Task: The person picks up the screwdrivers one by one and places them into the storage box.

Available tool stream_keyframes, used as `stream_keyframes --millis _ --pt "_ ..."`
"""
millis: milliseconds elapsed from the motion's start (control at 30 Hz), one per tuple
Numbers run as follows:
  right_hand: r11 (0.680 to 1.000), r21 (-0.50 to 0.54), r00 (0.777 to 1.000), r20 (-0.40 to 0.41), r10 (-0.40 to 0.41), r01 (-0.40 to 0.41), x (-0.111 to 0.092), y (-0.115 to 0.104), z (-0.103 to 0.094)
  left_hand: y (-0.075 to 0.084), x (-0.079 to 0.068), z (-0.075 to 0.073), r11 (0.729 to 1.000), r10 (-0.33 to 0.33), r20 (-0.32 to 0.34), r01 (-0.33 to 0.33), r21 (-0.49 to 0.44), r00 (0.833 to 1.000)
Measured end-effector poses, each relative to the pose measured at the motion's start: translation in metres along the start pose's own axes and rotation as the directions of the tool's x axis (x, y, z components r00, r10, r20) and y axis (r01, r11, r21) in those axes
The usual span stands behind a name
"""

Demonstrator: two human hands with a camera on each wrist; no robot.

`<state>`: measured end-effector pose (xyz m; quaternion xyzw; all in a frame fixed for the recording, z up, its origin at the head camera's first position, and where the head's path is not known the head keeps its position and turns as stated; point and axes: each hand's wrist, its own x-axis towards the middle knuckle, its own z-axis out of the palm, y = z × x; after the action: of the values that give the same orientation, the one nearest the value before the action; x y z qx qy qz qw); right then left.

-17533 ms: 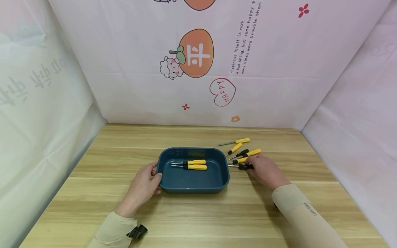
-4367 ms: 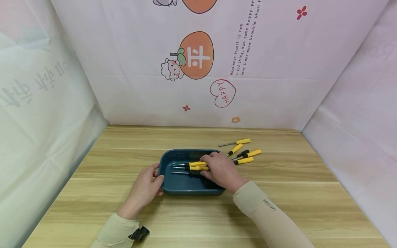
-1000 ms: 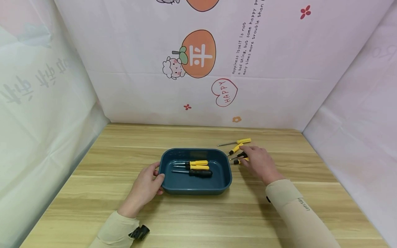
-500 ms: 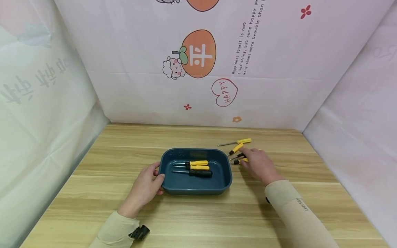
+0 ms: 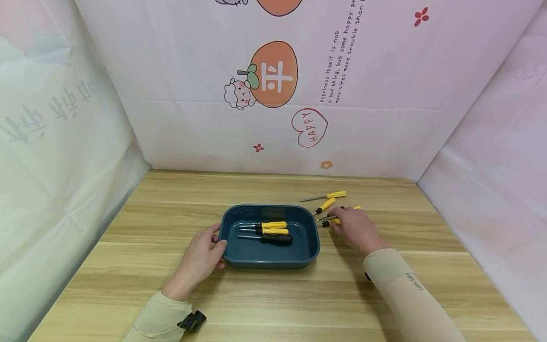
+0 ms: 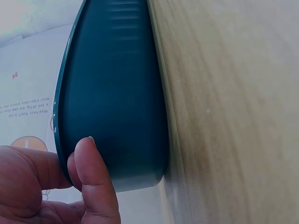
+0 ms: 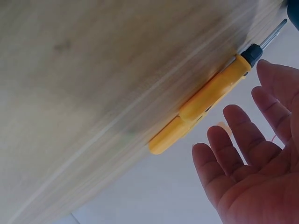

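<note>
A dark blue box (image 5: 269,262) stands on the table, its left end held by my left hand (image 5: 197,260), thumb at the rim. In the left wrist view, fingers (image 6: 96,177) lie against the box's wall. Two yellow-and-black screwdrivers (image 5: 274,224) and a black-handled screwdriver (image 5: 278,239) lie side by side inside. To the right of the box, my right hand (image 5: 356,229) is over a group of loose screwdrivers and partly hides them. The right wrist view shows its fingers spread, close beside a yellow-handled screwdriver (image 7: 217,91) on the table; I see no grip on it.
Behind the right hand lie a short yellow-and-black screwdriver (image 5: 326,205) and a longer yellow-handled screwdriver (image 5: 335,194). The wooden table (image 5: 273,304) meets a printed white cloth (image 5: 205,137) at the back, with white cloth on both sides.
The black-handled screwdriver, earlier in my right hand on the table, now lies in the box. Over the last second my right hand has shifted slightly toward me; the left stays at the box.
</note>
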<state>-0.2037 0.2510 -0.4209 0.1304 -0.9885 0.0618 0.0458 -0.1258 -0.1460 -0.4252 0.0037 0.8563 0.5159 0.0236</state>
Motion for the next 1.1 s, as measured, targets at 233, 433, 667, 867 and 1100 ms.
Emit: stream_keyframes --millis 233,433,667,867,1100 --pt "1.0 -0.004 1.0 0.018 0.001 -0.001 0.0 0.0 0.0016 0.0 -0.0003 0.0004 1.0 -0.001 -0.001 0.001 0.006 1.0" --pt "1.0 -0.008 0.999 0.049 0.007 -0.006 0.0003 -0.0013 0.0011 -0.0003 -0.0004 0.0004 1.0 -0.002 0.002 0.002 -0.002 1.0" --pt "1.0 -0.015 0.998 0.065 -0.004 0.005 0.001 -0.0011 0.0025 0.0001 -0.0001 0.0 1.0 -0.002 0.008 0.002 0.003 1.0" --pt "1.0 -0.009 0.998 0.065 -0.003 0.003 0.0023 0.0 0.0046 0.0004 -0.0001 -0.0006 1.0 0.002 0.007 -0.002 0.008 1.0" --pt "0.999 -0.031 0.997 0.072 -0.006 0.009 0.0022 0.0011 0.0035 0.0011 -0.0007 -0.0012 1.0 0.002 0.01 -0.002 0.008 1.0"
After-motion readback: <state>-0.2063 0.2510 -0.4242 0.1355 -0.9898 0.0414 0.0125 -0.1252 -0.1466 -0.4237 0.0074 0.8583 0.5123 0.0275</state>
